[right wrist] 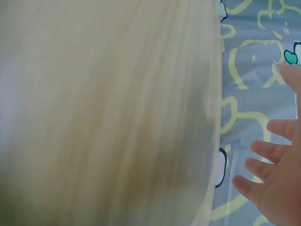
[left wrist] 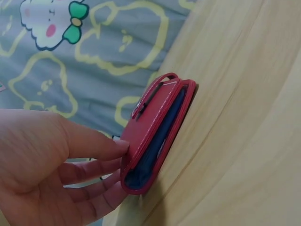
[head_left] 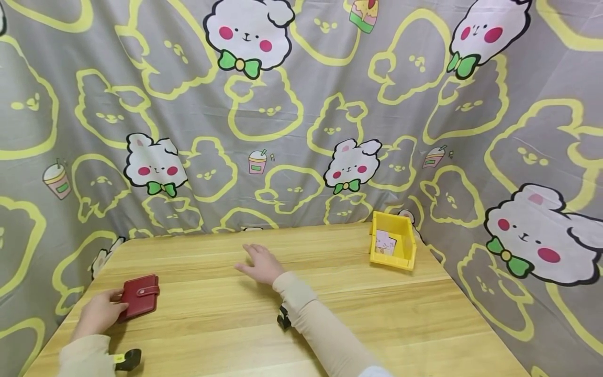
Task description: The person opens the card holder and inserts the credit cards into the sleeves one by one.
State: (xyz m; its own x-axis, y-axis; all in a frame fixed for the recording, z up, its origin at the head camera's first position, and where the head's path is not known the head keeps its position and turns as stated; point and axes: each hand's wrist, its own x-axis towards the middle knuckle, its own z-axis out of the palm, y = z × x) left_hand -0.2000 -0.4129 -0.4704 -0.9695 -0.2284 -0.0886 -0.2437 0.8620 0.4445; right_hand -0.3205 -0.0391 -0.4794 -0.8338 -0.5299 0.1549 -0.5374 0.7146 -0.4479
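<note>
Red wallet lies just right of left hand, near edge pinched; right hand spread, farther off.

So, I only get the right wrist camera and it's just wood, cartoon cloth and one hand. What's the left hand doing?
Observer: The left hand pinches a red wallet by its edge.
Operator: Ooh! Is there other stuff too?
Observer: Yes, the head view shows a yellow bin at the far right of the table.
Operator: Is it empty?
Observer: No, something pinkish and printed is inside, like paper or cards, but it's too small to tell exactly.
</note>
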